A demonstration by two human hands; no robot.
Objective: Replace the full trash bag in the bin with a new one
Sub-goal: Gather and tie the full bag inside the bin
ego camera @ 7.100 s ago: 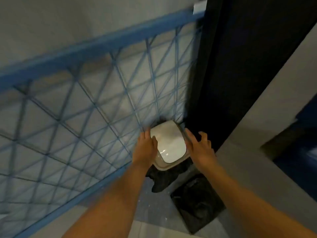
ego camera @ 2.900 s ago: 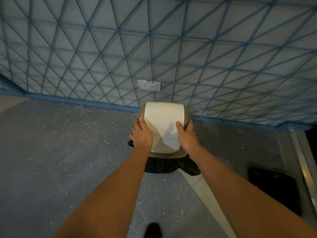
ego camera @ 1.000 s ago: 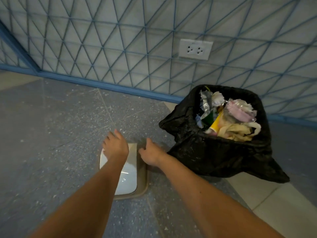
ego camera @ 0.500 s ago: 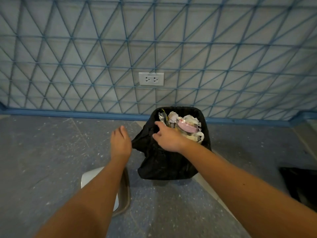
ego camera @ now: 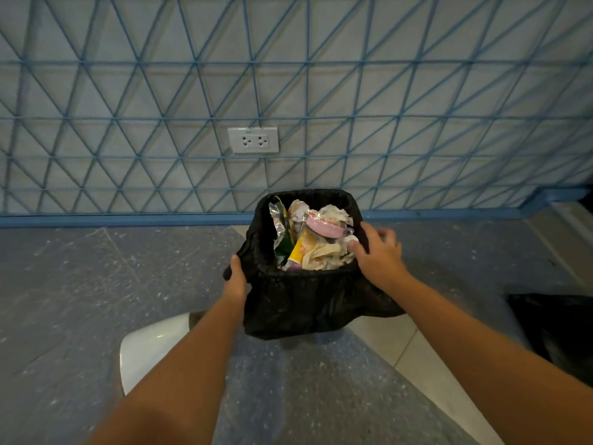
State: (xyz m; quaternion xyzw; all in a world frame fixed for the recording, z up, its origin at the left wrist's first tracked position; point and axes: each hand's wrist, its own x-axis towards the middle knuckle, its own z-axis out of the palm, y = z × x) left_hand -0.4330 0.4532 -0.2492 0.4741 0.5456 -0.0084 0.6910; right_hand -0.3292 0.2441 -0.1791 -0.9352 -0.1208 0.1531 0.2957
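Your left hand (ego camera: 236,271) grips the folded-over edge of the black trash bag (ego camera: 308,303) at the bin's left side, while your right hand (ego camera: 377,252) rests with loosely spread fingers on the bag's right rim, pinching nothing that shows. The bag, heaped with rubbish (ego camera: 313,239), sits in the bin on the floor (ego camera: 96,284) below the wall socket (ego camera: 253,140), with the bin's lid (ego camera: 150,351) lying at its near left.

view: head, single | position: worn at head height, above the floor (ego camera: 80,284) | direction: aimed forward and down toward the far wall (ego camera: 417,91) | range: forearms seen near, bin (ego camera: 305,303) mid-frame | overlap: none, one view supplied
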